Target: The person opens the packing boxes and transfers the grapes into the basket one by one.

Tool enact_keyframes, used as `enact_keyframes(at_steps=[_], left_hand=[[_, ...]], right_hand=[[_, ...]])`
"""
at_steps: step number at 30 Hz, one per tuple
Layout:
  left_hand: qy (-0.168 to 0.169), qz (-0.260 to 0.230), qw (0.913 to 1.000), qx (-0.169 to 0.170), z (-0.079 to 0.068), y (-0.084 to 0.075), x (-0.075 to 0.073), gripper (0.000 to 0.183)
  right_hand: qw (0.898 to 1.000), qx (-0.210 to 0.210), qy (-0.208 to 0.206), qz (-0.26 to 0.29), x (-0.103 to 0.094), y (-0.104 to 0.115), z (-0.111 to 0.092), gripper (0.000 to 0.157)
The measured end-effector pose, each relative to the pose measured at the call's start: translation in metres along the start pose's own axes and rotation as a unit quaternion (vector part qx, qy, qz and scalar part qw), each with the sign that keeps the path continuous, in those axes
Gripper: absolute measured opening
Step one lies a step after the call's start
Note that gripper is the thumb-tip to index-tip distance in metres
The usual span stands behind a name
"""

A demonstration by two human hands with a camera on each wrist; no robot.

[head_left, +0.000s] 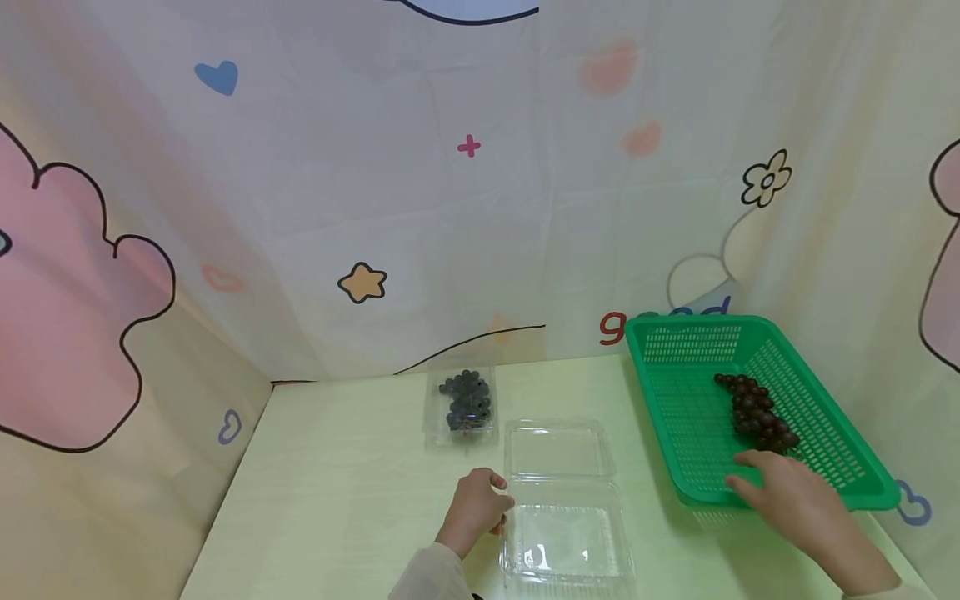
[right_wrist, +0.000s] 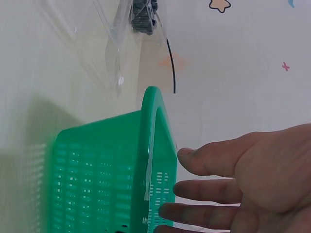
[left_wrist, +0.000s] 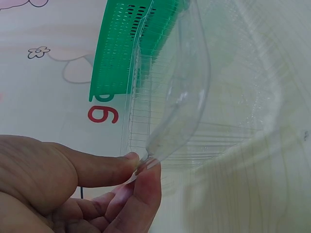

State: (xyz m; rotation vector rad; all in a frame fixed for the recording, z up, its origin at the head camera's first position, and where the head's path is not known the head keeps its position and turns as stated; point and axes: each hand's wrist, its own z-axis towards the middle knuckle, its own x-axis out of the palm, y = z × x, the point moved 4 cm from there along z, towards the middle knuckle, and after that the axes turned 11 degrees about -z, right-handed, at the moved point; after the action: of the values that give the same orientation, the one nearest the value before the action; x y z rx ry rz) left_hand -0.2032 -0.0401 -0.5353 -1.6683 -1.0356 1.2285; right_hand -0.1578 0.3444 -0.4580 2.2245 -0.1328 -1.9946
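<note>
With thumb and fingertips, my left hand (head_left: 477, 508) pinches the left rim of a clear plastic clamshell box (left_wrist: 194, 97), which lies spread open on the table. My right hand (head_left: 791, 496), fingers spread and holding nothing, hovers over the near rim of a green plastic basket (head_left: 667, 417). Inside that basket is a bunch of dark red grapes (head_left: 752, 412), just beyond the right fingertips in the head view. In the right wrist view the fingers (right_wrist: 204, 191) reach across the basket's rim from the right, and the grapes are mostly hidden.
A second clear box (head_left: 435, 417) holding a bunch of dark blue grapes (head_left: 468, 404) stands at the back of the pale table (head_left: 330, 492). Behind and at both sides hangs a printed curtain (head_left: 360, 167).
</note>
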Motion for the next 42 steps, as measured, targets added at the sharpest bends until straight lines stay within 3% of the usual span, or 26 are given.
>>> enact_keyframes(at_steps=[5, 13, 26, 42], left_hand=[[-0.002, -0.002, 1.0, -0.002, 0.0, -0.001, 0.0, 0.013], [-0.003, -0.005, 0.9999, -0.008, 0.0, 0.0, 0.001, 0.014], [-0.006, -0.009, 0.9999, -0.009, 0.001, 0.001, 0.001, 0.013], [-0.016, -0.011, 0.9998, -0.002, 0.003, 0.001, 0.004, 0.013]], right_hand=[[1.0, -0.011, -0.025, -0.003, 0.001, 0.008, -0.002, 0.046], [1.0, -0.02, -0.023, 0.009, 0.008, 0.019, -0.002, 0.044], [0.994, -0.054, -0.089, 0.014, 0.02, 0.038, -0.006, 0.024], [0.993, -0.062, -0.096, -0.003, 0.025, 0.043, -0.005, 0.011]])
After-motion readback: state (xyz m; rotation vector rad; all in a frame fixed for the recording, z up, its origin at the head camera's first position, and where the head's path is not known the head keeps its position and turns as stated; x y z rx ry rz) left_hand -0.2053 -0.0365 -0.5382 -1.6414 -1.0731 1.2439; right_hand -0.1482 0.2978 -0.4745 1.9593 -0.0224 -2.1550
